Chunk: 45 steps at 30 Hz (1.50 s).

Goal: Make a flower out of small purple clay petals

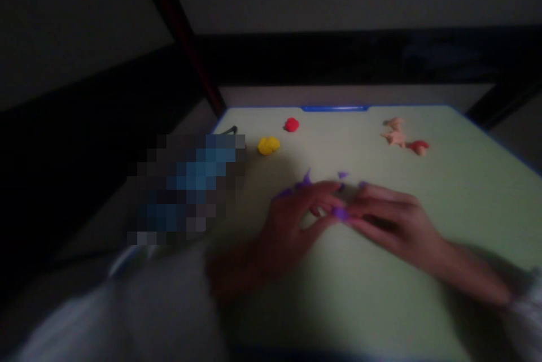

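Note:
A small purple lump of modelling clay is pinched between the fingertips of both hands, above the table. My left hand holds it from the left with thumb and fingers closed. From the right, the fingers of my right hand press on the same lump. Purple clay scraps lie just behind my left hand, which hides part of them. A small purple piece rests beyond the fingertips. The picture is dark and blurred, so the lump's exact shape does not show.
The pale table has a blue rim and a blue clip-like strip at its far edge. Yellow clay and red clay sit at the back left. Skin-toned shapes and a red-topped piece lie at the back right. A pixelated area covers the left edge.

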### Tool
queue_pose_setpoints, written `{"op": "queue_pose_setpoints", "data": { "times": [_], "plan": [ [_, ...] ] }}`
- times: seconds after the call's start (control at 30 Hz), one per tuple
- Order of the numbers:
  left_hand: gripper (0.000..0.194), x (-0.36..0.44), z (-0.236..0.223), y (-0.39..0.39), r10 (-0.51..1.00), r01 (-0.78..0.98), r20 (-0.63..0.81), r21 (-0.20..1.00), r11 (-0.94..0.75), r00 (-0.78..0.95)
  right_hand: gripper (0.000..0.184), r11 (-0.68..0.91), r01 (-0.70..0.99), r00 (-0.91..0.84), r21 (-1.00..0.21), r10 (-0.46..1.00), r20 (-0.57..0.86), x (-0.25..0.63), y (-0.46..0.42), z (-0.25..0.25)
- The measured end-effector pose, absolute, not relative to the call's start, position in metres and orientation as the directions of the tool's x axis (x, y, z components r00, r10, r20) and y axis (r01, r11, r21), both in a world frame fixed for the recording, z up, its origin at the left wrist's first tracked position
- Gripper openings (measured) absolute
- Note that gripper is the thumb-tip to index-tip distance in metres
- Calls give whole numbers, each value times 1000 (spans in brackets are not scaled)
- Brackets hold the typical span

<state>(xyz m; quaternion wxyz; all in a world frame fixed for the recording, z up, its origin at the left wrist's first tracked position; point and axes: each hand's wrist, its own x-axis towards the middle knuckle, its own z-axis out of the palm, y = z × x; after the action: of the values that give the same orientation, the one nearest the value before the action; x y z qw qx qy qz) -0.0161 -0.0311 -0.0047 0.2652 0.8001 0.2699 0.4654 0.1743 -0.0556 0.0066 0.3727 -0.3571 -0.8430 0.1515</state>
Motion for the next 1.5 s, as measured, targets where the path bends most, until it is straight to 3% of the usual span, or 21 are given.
{"op": "queue_pose_setpoints", "data": {
  "times": [0.67, 0.9, 1.13, 1.4, 1.5],
  "plan": [
    [39, -17, -6, -31, 683, 208, 561, 681, -702, 469, 22, 714, 522, -520, -467, 700, 489, 175, -57, 8],
    [38, -19, -5, -30, 706, 257, 547, 678, -689, 450, 11, 713, 505, -486, -487, 701, 522, 176, -56, 8],
    [39, -19, -6, -31, 684, 236, 563, 666, -708, 465, 12, 721, 498, -481, -482, 692, 538, 175, -56, 8],
    [41, -20, -8, -31, 667, 219, 579, 655, -723, 468, 10, 687, 481, -457, -544, 726, 514, 175, -56, 8],
    [41, -20, -8, -30, 665, 217, 585, 653, -726, 463, 9, 623, 475, -426, -622, 781, 457, 173, -56, 8]
  ]
}}
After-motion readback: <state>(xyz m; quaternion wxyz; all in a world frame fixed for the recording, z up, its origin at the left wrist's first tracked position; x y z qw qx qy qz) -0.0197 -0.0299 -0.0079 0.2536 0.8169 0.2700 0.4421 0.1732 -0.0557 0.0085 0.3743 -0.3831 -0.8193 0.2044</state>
